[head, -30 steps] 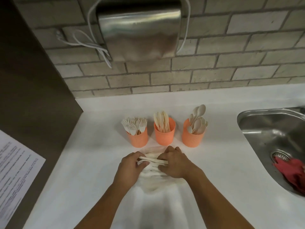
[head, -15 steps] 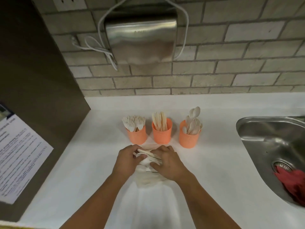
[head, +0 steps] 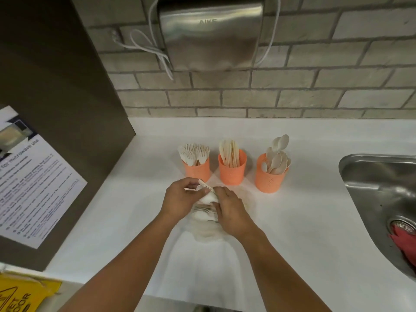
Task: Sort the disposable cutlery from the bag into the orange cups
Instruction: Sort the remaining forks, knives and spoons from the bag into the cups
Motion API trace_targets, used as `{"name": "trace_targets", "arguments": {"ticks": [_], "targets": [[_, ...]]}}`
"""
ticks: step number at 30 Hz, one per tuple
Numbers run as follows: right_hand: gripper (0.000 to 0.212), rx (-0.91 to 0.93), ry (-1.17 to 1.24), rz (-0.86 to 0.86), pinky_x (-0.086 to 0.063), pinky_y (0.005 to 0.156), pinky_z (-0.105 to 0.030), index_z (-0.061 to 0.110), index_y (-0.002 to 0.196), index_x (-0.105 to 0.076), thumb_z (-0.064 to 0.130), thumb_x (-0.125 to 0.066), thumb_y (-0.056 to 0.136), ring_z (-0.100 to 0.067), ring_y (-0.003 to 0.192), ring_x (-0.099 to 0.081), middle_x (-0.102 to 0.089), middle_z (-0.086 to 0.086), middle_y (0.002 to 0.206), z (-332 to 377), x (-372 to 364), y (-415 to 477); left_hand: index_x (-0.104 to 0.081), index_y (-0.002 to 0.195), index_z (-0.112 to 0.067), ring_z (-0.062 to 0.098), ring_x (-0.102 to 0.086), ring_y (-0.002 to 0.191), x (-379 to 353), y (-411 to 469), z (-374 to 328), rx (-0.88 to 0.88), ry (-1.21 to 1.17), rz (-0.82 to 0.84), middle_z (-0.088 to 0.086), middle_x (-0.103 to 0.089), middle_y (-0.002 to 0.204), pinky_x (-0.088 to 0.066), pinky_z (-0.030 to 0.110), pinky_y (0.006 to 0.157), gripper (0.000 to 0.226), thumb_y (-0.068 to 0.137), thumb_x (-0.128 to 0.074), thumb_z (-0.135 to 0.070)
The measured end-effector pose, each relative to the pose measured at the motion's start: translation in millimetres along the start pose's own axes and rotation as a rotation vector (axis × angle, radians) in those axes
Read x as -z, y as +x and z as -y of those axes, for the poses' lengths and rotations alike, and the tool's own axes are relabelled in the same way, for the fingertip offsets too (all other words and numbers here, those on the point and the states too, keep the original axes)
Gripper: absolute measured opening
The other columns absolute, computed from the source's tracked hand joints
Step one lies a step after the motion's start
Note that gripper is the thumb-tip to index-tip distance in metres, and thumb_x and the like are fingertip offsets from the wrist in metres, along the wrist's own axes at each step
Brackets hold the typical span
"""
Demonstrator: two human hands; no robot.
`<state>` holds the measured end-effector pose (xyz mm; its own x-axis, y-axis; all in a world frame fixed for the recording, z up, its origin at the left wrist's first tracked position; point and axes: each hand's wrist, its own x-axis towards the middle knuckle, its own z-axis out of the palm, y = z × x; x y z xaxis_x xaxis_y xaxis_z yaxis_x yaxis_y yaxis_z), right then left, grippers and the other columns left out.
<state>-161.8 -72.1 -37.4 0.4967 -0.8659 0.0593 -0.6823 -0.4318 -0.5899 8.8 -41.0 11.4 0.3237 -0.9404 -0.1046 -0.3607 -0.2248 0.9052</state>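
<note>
Orange plastic marks the three targets. The middle cup is packed with knives, the fork cup stands just left of it and the spoon cup just right of it, all upright on the white countertop. Just in front of the middle cup lies the clear bag, with more pale pieces showing through it.

A second ago both hands pressed a flat bundle down across the bag. Now a bunch of cutlery is tipped up out of it, and its rounded ends look like spoon bowls. The left hand curls its fingers round the bunch's far end, and the right hand pinches the near side with bent fingertips. I judge that a batch is freed and ready to carry, probably to the spoon cup.

Well right of the middle cup, the steel sink holds a red item.
</note>
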Motion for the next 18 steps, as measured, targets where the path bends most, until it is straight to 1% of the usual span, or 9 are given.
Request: {"name": "trace_targets", "arguments": {"ticks": [2,4,7,9,11,13,14,16,18], "targets": [[0.040,-0.011,0.013,0.000,-0.046,0.090,-0.047,0.018,0.138,-0.046,0.013,-0.048,0.099,-0.027,0.112,-0.054,-0.055,-0.003,0.126,1,-2,0,-0.077,0.111,-0.025,0.007,-0.075,0.091,-1,-6,-6,0.025,-0.124,-0.007,-0.005,-0.077,0.105,-0.054,0.019,0.082,0.032,0.082,-0.089,-0.029],[0.041,-0.038,0.054,-0.018,-0.045,0.093,-0.049,0.018,0.139,-0.044,0.012,-0.047,0.099,-0.027,0.114,-0.054,-0.056,-0.004,0.127,2,-1,0,-0.074,0.117,-0.024,0.003,-0.074,0.093,-4,-13,-12,0.045,-0.225,-0.033,-0.008,-0.076,0.110,-0.052,0.013,0.080,0.035,0.084,-0.086,-0.029],[0.039,-0.098,0.168,-0.083,-0.046,0.097,-0.049,0.022,0.137,-0.043,0.012,-0.046,0.099,-0.025,0.113,-0.054,-0.056,-0.002,0.125,3,-1,1,-0.072,0.115,-0.024,-0.003,-0.070,0.093,-10,-22,-14,0.033,-0.275,-0.181,-0.011,-0.075,0.109,-0.050,0.011,0.080,0.027,0.090,-0.079,-0.032],[0.032,-0.139,0.286,-0.138,-0.048,0.095,-0.044,0.021,0.132,-0.045,0.012,-0.045,0.102,-0.021,0.109,-0.056,-0.057,0.000,0.121,4,0,2,-0.071,0.114,-0.025,-0.003,-0.068,0.092,-12,-26,-14,0.036,-0.274,-0.257,-0.010,-0.073,0.107,-0.050,0.010,0.081,0.021,0.095,-0.074,-0.032],[0.024,-0.152,0.451,-0.166,-0.048,0.090,-0.032,0.020,0.127,-0.047,0.011,-0.043,0.105,-0.014,0.104,-0.058,-0.059,0.002,0.114,7,7,3,-0.069,0.118,-0.026,0.006,-0.069,0.097,-13,-27,-13,0.092,-0.293,-0.202,-0.008,-0.073,0.110,-0.054,0.019,0.088,0.020,0.099,-0.069,-0.031],[0.021,-0.165,0.592,-0.145,-0.044,0.083,-0.020,0.019,0.127,-0.047,0.012,-0.041,0.108,-0.005,0.098,-0.058,-0.060,0.006,0.106,13,17,2,-0.069,0.125,-0.026,0.011,-0.072,0.095,-16,-24,-12,0.160,-0.285,-0.072,-0.004,-0.074,0.111,-0.058,0.032,0.093,0.026,0.100,-0.066,-0.032],[0.023,-0.175,0.651,-0.129,-0.042,0.080,-0.018,0.018,0.129,-0.047,0.013,-0.040,0.108,-0.002,0.091,-0.057,-0.058,0.010,0.101,15,21,2,-0.069,0.128,-0.026,0.012,-0.073,0.094,-18,-23,-12,0.176,-0.272,-0.004,-0.003,-0.075,0.111,-0.059,0.035,0.095,0.030,0.099,-0.066,-0.034],[0.028,-0.188,0.728,-0.101,-0.041,0.079,-0.020,0.020,0.135,-0.049,0.014,-0.039,0.109,0.001,0.084,-0.054,-0.056,0.017,0.094,19,26,2,-0.069,0.132,-0.031,0.013,-0.074,0.099,-22,-22,-14,0.165,-0.254,0.100,-0.006,-0.077,0.111,-0.058,0.038,0.098,0.039,0.096,-0.066,-0.044],[0.031,-0.199,0.783,-0.079,-0.045,0.081,-0.024,0.024,0.136,-0.051,0.015,-0.040,0.109,0.001,0.088,-0.059,-0.061,0.016,0.098,21,28,1,-0.070,0.129,-0.038,0.011,-0.073,0.101,-27,-21,-17,0.107,-0.212,0.132,-0.011,-0.077,0.110,-0.058,0.037,0.096,0.039,0.093,-0.064,-0.051]]}}
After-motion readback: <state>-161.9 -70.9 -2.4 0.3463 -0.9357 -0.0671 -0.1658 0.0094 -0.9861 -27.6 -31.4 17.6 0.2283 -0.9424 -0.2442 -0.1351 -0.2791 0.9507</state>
